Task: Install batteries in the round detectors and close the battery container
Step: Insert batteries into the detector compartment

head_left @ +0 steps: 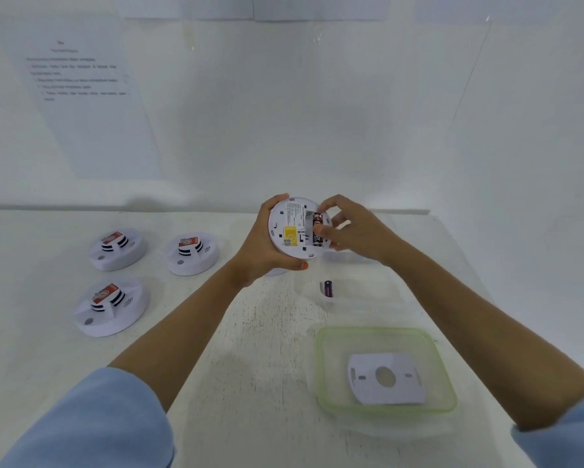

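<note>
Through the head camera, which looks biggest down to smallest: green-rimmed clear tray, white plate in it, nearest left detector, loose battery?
1. green-rimmed clear tray
2. white plate and nearest left detector: these look about alike and the plate seems nearer the camera, so unranked
3. loose battery

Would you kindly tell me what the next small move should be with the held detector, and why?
Probably press the battery fully home: the right hand pinches it in the bay of the detector that the left hand grips, and whether it is seated is unclear.
</note>
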A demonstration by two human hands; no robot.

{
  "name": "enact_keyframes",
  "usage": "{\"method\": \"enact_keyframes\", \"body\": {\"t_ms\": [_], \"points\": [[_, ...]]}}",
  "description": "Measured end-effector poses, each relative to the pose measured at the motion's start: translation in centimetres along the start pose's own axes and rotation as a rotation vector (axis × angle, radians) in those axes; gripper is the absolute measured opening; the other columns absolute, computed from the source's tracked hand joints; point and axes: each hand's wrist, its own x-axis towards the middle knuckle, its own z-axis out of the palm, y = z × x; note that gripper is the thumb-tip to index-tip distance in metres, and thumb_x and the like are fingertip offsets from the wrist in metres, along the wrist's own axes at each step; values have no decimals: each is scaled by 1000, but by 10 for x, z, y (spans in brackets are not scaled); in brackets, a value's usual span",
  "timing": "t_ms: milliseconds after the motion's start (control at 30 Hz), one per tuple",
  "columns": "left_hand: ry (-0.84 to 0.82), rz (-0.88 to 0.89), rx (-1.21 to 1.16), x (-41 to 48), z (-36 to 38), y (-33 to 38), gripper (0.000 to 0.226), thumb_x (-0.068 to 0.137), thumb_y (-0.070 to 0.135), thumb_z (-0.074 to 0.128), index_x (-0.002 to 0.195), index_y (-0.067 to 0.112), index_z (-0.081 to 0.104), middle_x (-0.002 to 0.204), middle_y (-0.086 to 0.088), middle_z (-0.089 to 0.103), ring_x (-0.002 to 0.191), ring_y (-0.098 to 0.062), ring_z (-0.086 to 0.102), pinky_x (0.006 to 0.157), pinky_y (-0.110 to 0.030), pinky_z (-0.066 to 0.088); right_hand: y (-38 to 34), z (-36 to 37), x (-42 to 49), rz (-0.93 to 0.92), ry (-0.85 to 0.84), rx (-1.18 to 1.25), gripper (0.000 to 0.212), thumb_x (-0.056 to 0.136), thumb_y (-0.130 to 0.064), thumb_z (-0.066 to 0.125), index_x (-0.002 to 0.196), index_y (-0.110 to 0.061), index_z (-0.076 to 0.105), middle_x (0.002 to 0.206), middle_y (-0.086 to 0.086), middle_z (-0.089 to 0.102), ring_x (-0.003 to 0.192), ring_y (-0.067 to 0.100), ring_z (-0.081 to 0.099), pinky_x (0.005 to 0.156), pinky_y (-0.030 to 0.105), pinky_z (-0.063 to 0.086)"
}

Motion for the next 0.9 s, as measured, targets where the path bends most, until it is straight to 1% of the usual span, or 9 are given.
{"method": "enact_keyframes", "body": {"t_ms": [67, 133, 233, 300, 400, 533, 600, 700, 900], "points": [[-4, -10, -14, 0, 1, 0, 103, 48, -7, 78, 132, 23, 27, 125, 5, 45, 111, -6, 53, 78, -24, 54, 2, 9, 1, -44, 49, -66, 36, 79, -26, 70, 107, -18, 50, 79, -3, 57, 75, 23, 61, 72, 38, 55], [-17, -23, -23, -1, 1, 1, 104, 47, -7, 78, 132, 25, 27, 125, 6, 45, 109, -2, 54, 78, -23, 54, 4, 13, 2, -68, 91, -89, 37, 77, -24, 72, 105, -17, 49, 80, -4, 56, 70, 20, 59, 70, 37, 54], [-23, -27, -21, -2, 2, 0, 104, 48, -6, 79, 132, 26, 26, 125, 7, 46, 110, -3, 54, 80, -22, 53, 4, 13, 4, -94, 122, -136, 34, 76, -21, 73, 100, -17, 50, 86, 0, 58, 62, 9, 52, 58, 20, 46], [0, -18, -22, -1, 2, -1, 105, 49, -6, 79, 134, 25, 26, 127, 3, 46, 113, -7, 53, 80, -22, 53, 2, 14, 5, -109, 142, -143, 33, 74, -19, 74, 99, -13, 52, 89, 1, 58, 61, 7, 50, 55, 16, 41], [28, 6, 3, 2, 2, -1, 105, 50, -2, 80, 136, 23, 26, 132, -4, 45, 118, -14, 50, 84, -23, 52, -2, 16, 6, -114, 160, -154, 34, 73, -18, 74, 98, -10, 53, 90, 5, 59, 64, 13, 51, 58, 21, 43], [37, 30, 24, 3, 4, -1, 101, 49, -2, 79, 134, 22, 29, 129, -1, 46, 118, -17, 50, 85, -24, 52, -1, 19, 11, -106, 194, -182, 34, 69, -19, 74, 93, -10, 51, 94, 12, 61, 78, 26, 56, 69, 38, 51], [38, 31, 22, 3, 5, -1, 101, 49, -3, 79, 133, 22, 29, 127, 2, 46, 117, -14, 50, 84, -25, 53, 0, 21, 13, -100, 207, -199, 34, 68, -19, 74, 88, -12, 49, 94, 13, 59, 76, 23, 52, 66, 36, 50], [35, 28, 14, 3, 6, -2, 101, 49, -4, 79, 133, 21, 29, 126, 4, 47, 114, -12, 52, 82, -25, 53, 1, 22, 15, -103, 226, -210, 35, 66, -20, 75, 85, -13, 46, 90, 10, 56, 75, 19, 47, 60, 26, 42], [24, 33, 18, 5, 7, -4, 100, 49, -5, 79, 131, 21, 30, 126, 0, 46, 114, -14, 52, 80, -23, 53, 6, 22, 13, -137, 272, -203, 35, 66, -19, 73, 82, -12, 43, 81, 9, 51, 71, 19, 43, 61, 29, 39]]}}
